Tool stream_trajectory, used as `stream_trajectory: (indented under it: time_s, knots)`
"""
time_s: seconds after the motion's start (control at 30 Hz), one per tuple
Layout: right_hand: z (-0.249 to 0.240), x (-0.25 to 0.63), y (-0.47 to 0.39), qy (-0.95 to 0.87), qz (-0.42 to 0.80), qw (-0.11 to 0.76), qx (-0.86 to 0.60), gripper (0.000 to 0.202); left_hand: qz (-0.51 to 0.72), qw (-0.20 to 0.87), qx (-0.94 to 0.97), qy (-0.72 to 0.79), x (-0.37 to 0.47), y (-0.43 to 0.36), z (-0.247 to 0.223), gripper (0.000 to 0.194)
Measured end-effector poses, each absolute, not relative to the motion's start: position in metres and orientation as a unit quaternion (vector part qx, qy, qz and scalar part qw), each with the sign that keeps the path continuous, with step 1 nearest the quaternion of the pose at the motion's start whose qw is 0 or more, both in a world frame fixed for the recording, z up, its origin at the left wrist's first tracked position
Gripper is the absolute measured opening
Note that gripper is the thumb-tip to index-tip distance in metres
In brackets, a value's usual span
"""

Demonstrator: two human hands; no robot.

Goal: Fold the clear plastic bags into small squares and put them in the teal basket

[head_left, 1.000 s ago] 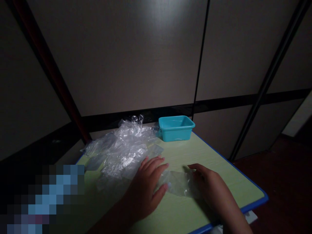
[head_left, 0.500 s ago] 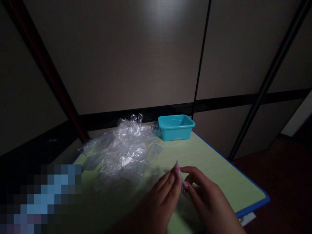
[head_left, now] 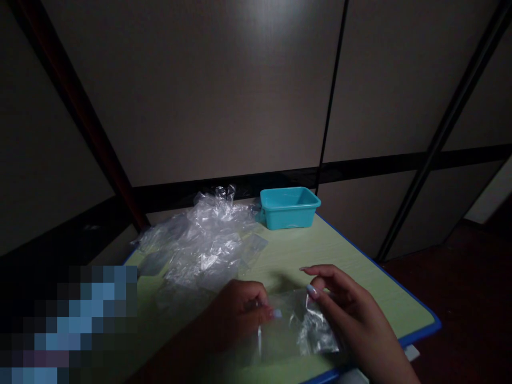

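A clear plastic bag [head_left: 282, 333] stretches flat between my two hands, low over the front of the table. My left hand [head_left: 244, 309] pinches its left side between thumb and curled fingers. At the bag's upper right corner, my right hand [head_left: 344, 304] grips with the thumb against bent fingers, while the index finger stands a little off. The bag's right part is crumpled and shiny; whether anything lies inside it I cannot make out.
A loose heap of clear plastic bags [head_left: 208, 234] covers the left and back of the pale green table [head_left: 384, 298], which has a blue edge. Beside the heap stands a turquoise plastic basket [head_left: 290, 213]. Cabinet doors [head_left: 232, 96] rise right behind the table.
My hands were close together with a narrow edge of plastic between their fingers. They have moved apart, the left hand going left and turning, and the bag is now spread between them.
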State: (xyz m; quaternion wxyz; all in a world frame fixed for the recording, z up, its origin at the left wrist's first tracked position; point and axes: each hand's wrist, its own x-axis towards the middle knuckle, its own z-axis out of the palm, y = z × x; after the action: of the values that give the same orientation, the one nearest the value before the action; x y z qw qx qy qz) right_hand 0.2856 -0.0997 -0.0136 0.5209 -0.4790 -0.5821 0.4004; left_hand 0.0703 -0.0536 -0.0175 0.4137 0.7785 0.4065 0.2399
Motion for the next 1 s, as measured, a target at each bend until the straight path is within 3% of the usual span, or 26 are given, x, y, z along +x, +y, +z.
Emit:
stream_trajectory:
  time_s: [0.27, 0.5, 0.67, 0.73, 0.87, 1.0]
  knots:
    - [-0.030, 0.312, -0.073, -0.645, 0.247, 0.418, -0.589, 0.024, 0.160, 0.425, 0.743, 0.491, 0.051, -0.032, -0.028, 0.026]
    - [-0.032, 0.313, -0.067, -0.686, 0.192, 0.358, -0.604, 0.022, 0.153, 0.386, 0.744, 0.524, 0.042, -0.030, -0.024, 0.028]
    - [-0.037, 0.317, -0.064, -0.672, 0.142, 0.352, -0.636, 0.024, 0.262, 0.174, 0.806, 0.501, 0.054, -0.041, -0.012, 0.015]
    - [-0.039, 0.320, -0.064, -0.656, 0.102, 0.357, -0.657, 0.028, 0.265, 0.111, 0.845, 0.450, 0.059, -0.047, -0.009, 0.021]
    - [-0.038, 0.313, -0.072, -0.648, 0.030, 0.357, -0.673, 0.037, 0.198, 0.116, 0.848, 0.478, 0.060, -0.054, -0.005, 0.025]
    - [-0.038, 0.285, -0.088, -0.719, 0.015, 0.273, -0.639, 0.047, 0.108, 0.170, 0.819, 0.537, 0.048, -0.051, -0.001, 0.034]
